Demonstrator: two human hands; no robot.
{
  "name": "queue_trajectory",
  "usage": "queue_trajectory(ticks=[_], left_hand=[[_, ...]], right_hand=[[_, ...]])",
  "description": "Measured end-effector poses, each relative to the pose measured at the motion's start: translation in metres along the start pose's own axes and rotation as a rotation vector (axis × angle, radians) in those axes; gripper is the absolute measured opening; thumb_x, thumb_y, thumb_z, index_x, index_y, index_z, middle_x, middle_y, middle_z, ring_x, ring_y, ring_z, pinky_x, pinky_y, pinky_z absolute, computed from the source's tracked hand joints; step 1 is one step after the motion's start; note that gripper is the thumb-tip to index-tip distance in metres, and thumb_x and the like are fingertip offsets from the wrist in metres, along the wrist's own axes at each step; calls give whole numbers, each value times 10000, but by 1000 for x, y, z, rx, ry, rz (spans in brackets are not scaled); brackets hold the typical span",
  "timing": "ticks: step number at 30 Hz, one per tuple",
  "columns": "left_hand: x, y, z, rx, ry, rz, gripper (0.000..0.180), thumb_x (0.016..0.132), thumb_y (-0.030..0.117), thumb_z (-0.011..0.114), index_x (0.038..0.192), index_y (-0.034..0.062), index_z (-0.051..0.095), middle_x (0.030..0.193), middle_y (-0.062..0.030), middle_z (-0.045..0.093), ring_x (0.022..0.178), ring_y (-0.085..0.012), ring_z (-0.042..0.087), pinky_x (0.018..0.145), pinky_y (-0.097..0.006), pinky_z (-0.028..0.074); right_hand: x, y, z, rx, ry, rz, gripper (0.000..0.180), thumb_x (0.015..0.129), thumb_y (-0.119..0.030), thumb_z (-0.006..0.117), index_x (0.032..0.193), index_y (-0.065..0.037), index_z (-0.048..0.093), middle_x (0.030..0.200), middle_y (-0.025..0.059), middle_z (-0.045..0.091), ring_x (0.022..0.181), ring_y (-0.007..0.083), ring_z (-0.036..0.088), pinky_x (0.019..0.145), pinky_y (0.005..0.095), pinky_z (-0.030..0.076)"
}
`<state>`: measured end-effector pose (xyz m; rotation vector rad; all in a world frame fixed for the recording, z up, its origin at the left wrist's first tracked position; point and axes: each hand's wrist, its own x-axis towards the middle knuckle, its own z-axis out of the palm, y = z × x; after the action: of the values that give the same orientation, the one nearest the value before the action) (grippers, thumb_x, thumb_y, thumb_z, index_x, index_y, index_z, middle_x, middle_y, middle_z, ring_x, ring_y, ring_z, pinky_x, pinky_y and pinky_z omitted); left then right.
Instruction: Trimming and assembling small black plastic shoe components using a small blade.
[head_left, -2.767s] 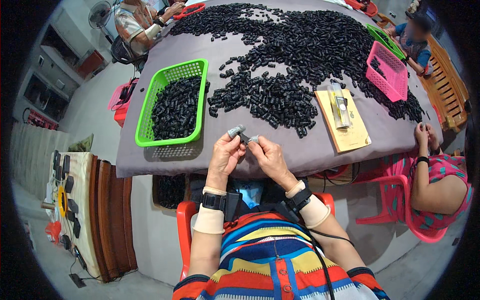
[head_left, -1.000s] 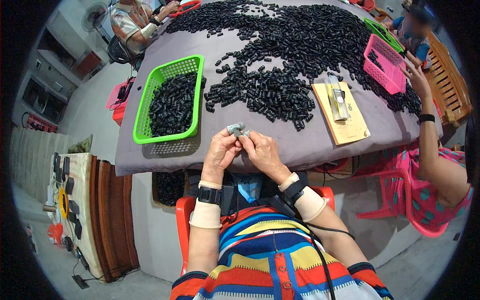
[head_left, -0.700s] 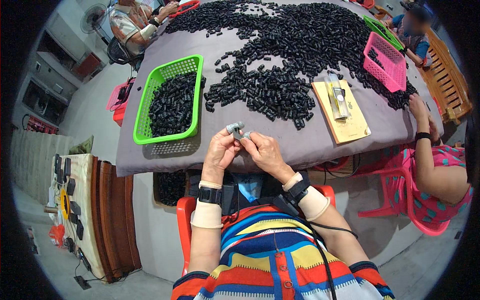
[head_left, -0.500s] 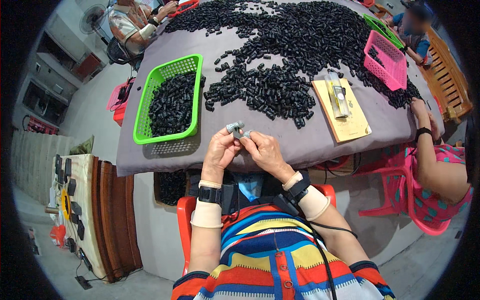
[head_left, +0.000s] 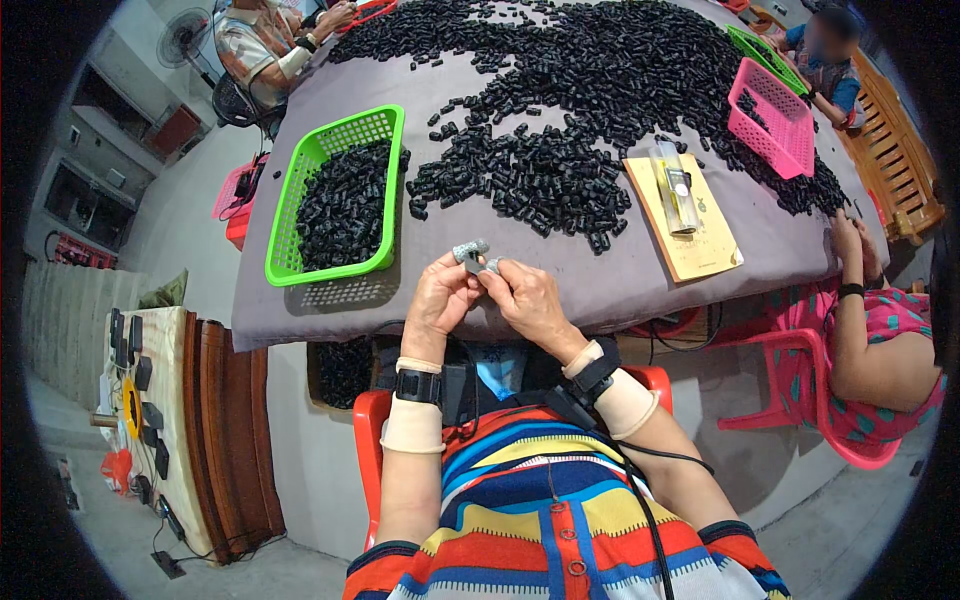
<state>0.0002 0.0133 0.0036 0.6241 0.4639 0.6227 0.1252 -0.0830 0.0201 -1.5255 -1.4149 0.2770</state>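
Observation:
Close together over the table's near edge, my left hand [head_left: 443, 295] and my right hand [head_left: 527, 300] pinch one small black piece [head_left: 473, 266] between them. Most of that piece is covered by my fingers, so its exact kind does not show. Grey wraps cover some fingertips of both hands. To the left of my hands stands a green plastic basket [head_left: 282, 240], part filled with small black cylindrical pieces [head_left: 345, 210]. Just beyond my fingers lies a loose heap of similar black pieces [head_left: 530, 180], joining a bigger spread at the far side.
On the grey-covered table [head_left: 330, 315], a clear tube [head_left: 677, 195] rests on a tan notebook [head_left: 708, 250] to the right. Farther right are a pink basket [head_left: 785, 135] and another person's hands [head_left: 853, 235]. Other people sit at the far left and far right.
My hands stay almost still, both pinching at the same spot. At the right, the nearby person's hands have moved slightly down and away from the black heap.

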Motion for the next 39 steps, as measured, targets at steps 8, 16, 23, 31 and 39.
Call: queue_trajectory(ticks=[8, 16, 23, 31, 39], left_hand=[[0, -1, 0, -12, 22, -2, 226, 854, 12, 524, 1072, -15, 574, 828, -58, 605, 628, -92, 537, 545, -203, 442], [-2, 2, 6, 4, 17, -10, 214, 856, 16, 527, 1063, -7, 574, 835, -59, 605, 635, -91, 545, 540, -193, 447], [-1, -1, 1, -11, -23, 2, 222, 852, 18, 533, 1069, -4, 571, 845, -62, 605, 642, -98, 546, 556, -207, 451], [1, -1, -2, -15, -50, -4, 229, 858, 34, 531, 1082, -7, 563, 845, -62, 602, 641, -105, 542, 559, -211, 447], [-2, -4, -4, -73, -116, 62, 250, 871, 60, 519, 1113, 4, 544, 871, -77, 602, 694, -147, 557, 592, -269, 463]], right_hand=[[0, 1, 2, -27, 2, 15, 243, 855, -250, 562, 727, -45, 538, 685, 132, 576, 634, 334, 578, 520, 419, 432], [1, 0, 3, -30, 13, 44, 246, 850, -252, 565, 719, -45, 543, 686, 131, 586, 637, 335, 586, 520, 422, 433], [2, 1, 0, 14, -7, 54, 239, 850, -245, 565, 721, -45, 544, 685, 132, 583, 633, 338, 580, 523, 423, 432], [1, 0, 4, 1, 68, -6, 239, 851, -226, 565, 705, -41, 525, 678, 142, 569, 613, 343, 566, 508, 415, 423], [0, 6, -2, 150, 75, 124, 272, 860, -212, 570, 690, -18, 481, 607, 166, 527, 539, 342, 528, 472, 398, 381]])
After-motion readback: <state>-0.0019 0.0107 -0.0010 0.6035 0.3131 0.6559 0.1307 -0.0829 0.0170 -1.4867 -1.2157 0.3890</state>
